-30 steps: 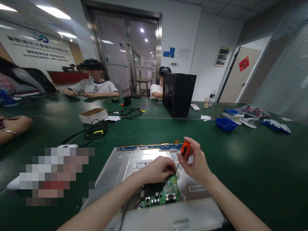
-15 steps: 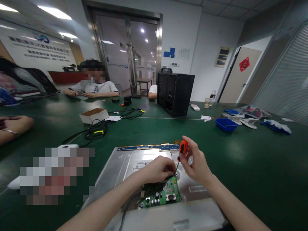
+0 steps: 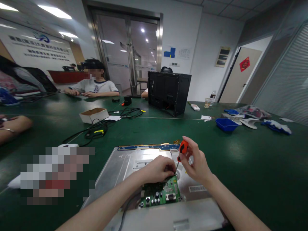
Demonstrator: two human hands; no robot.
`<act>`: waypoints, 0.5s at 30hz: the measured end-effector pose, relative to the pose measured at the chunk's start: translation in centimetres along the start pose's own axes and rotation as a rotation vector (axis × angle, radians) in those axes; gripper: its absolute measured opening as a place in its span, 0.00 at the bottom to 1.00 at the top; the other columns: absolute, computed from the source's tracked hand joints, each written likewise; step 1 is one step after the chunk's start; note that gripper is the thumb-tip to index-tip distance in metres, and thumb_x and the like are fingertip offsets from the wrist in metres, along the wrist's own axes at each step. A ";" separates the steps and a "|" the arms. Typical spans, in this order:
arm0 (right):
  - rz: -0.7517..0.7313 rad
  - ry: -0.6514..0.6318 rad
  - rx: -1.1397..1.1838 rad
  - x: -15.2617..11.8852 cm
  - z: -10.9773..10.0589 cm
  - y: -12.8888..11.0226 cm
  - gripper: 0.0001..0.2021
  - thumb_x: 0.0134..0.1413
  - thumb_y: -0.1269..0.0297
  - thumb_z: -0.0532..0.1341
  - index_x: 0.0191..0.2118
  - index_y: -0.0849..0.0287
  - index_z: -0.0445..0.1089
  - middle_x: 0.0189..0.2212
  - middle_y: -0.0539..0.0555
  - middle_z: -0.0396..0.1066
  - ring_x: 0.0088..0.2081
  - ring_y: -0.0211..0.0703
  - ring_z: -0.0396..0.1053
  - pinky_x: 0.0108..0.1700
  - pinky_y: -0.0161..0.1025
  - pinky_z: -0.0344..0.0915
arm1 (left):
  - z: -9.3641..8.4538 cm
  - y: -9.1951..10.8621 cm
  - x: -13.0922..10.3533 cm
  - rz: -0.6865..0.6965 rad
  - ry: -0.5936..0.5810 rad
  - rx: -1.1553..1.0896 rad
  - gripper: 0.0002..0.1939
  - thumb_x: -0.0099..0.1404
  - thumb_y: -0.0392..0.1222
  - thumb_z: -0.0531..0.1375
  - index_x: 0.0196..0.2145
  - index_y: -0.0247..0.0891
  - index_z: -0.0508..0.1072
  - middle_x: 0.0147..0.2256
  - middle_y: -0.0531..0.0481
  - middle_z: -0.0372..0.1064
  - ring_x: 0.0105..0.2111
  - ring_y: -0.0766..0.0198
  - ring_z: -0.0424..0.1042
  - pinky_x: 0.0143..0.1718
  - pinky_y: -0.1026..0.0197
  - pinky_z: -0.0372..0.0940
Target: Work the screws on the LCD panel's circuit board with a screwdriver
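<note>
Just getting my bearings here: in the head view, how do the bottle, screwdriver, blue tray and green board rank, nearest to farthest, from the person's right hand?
1. Screwdriver: held in the right hand.
2. Green board: to the hand's left, closer to the person.
3. Blue tray: ahead, to the right.
4. Bottle: ahead, farthest back.

Office, with lettered wall sign (image 3: 43, 48), glass doors (image 3: 114, 48) and red desk (image 3: 68, 77).
</note>
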State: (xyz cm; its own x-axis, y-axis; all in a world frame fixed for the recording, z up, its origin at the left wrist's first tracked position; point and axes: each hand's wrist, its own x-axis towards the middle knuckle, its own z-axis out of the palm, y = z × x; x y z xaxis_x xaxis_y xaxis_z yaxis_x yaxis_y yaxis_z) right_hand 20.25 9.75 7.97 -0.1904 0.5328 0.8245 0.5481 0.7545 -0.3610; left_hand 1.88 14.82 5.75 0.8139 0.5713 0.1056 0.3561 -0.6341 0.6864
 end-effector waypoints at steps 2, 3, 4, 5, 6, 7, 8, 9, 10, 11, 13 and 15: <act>0.008 0.008 -0.001 0.1 0.0 -0.1 0.23 0.66 0.68 0.54 0.64 0.55 0.52 0.27 0.47 0.70 0.21 0.36 0.70 0.21 0.29 0.67 | 0.0 0.1 0.0 0.000 0.006 0.001 0.07 0.57 0.26 0.63 0.31 0.35 0.78 0.28 0.52 0.75 0.29 0.65 0.71 0.33 0.66 0.62; 0.010 0.013 -0.007 0.1 0.0 0.0 0.23 0.66 0.68 0.54 0.64 0.55 0.53 0.27 0.47 0.70 0.21 0.35 0.70 0.21 0.29 0.67 | 0.0 0.2 0.0 0.001 0.007 0.000 0.07 0.57 0.26 0.63 0.31 0.35 0.78 0.29 0.52 0.75 0.29 0.65 0.71 0.33 0.66 0.62; 0.011 0.021 -0.014 0.1 0.1 0.0 0.22 0.66 0.68 0.55 0.64 0.55 0.53 0.26 0.46 0.70 0.21 0.35 0.69 0.21 0.29 0.67 | -0.1 0.2 0.0 0.002 0.007 0.000 0.08 0.57 0.26 0.62 0.31 0.35 0.78 0.29 0.52 0.75 0.29 0.64 0.71 0.33 0.66 0.62; 0.009 0.030 -0.023 0.0 0.1 0.1 0.22 0.66 0.67 0.56 0.63 0.55 0.53 0.25 0.46 0.69 0.20 0.35 0.69 0.20 0.29 0.66 | -0.1 0.3 0.0 0.003 0.006 0.001 0.08 0.57 0.26 0.62 0.31 0.35 0.78 0.29 0.52 0.75 0.29 0.64 0.71 0.33 0.66 0.62; 0.007 0.042 -0.035 -0.1 0.2 0.3 0.22 0.66 0.65 0.57 0.63 0.55 0.54 0.24 0.45 0.68 0.19 0.34 0.68 0.20 0.29 0.66 | -0.1 0.3 -0.1 0.002 0.005 0.003 0.08 0.57 0.26 0.61 0.31 0.35 0.78 0.29 0.52 0.75 0.29 0.64 0.71 0.33 0.66 0.62; 0.006 0.053 -0.048 -0.2 0.2 0.4 0.22 0.66 0.64 0.58 0.62 0.55 0.54 0.23 0.44 0.67 0.19 0.34 0.67 0.20 0.29 0.66 | -0.1 0.3 -0.1 0.003 0.005 0.006 0.09 0.57 0.25 0.61 0.31 0.35 0.78 0.29 0.52 0.76 0.29 0.64 0.71 0.34 0.66 0.62; 0.004 0.065 -0.061 -0.3 0.3 0.5 0.22 0.66 0.63 0.59 0.62 0.55 0.55 0.23 0.43 0.66 0.18 0.34 0.66 0.20 0.29 0.65 | -0.1 0.3 -0.1 0.005 0.005 0.011 0.09 0.57 0.25 0.61 0.31 0.35 0.78 0.30 0.52 0.76 0.30 0.64 0.71 0.34 0.66 0.62; 0.003 0.073 -0.072 -0.3 0.3 0.6 0.22 0.66 0.61 0.60 0.61 0.55 0.55 0.22 0.43 0.66 0.18 0.34 0.66 0.19 0.29 0.64 | -0.1 0.3 -0.1 0.006 0.007 0.015 0.09 0.57 0.25 0.61 0.31 0.35 0.78 0.30 0.52 0.76 0.30 0.64 0.71 0.34 0.66 0.62; 0.002 0.077 -0.079 -0.4 0.3 0.6 0.22 0.66 0.60 0.60 0.61 0.55 0.56 0.22 0.43 0.66 0.17 0.34 0.65 0.19 0.29 0.64 | -0.1 0.3 -0.1 0.005 0.010 0.016 0.09 0.57 0.25 0.61 0.31 0.35 0.78 0.30 0.52 0.76 0.30 0.64 0.71 0.34 0.66 0.62; 0.000 0.075 -0.080 -0.4 0.3 0.6 0.22 0.66 0.60 0.60 0.61 0.55 0.56 0.22 0.43 0.66 0.17 0.34 0.65 0.19 0.29 0.64 | -0.1 0.3 -0.1 0.006 0.013 0.018 0.09 0.57 0.25 0.61 0.31 0.35 0.78 0.29 0.51 0.76 0.30 0.64 0.71 0.34 0.66 0.62; -0.008 0.059 -0.065 -0.3 0.3 0.5 0.22 0.66 0.60 0.60 0.61 0.55 0.56 0.23 0.44 0.67 0.18 0.34 0.66 0.19 0.28 0.64 | -0.1 0.4 -0.1 0.008 0.017 0.023 0.09 0.57 0.25 0.61 0.31 0.35 0.78 0.29 0.52 0.76 0.29 0.64 0.71 0.33 0.66 0.62; -0.009 0.032 -0.034 -0.2 0.2 0.3 0.22 0.67 0.62 0.58 0.62 0.55 0.55 0.25 0.46 0.69 0.19 0.35 0.68 0.19 0.29 0.65 | -0.1 0.4 -0.1 0.012 0.016 0.020 0.09 0.57 0.25 0.61 0.31 0.34 0.78 0.29 0.52 0.75 0.29 0.65 0.71 0.33 0.67 0.61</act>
State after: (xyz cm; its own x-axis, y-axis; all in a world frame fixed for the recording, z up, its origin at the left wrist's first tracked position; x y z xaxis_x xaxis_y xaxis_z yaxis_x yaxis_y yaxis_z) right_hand 20.32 9.97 7.64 -0.1702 0.5131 0.8413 0.5741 0.7455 -0.3386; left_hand 1.91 14.62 6.09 0.8108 0.5717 0.1256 0.3556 -0.6515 0.6702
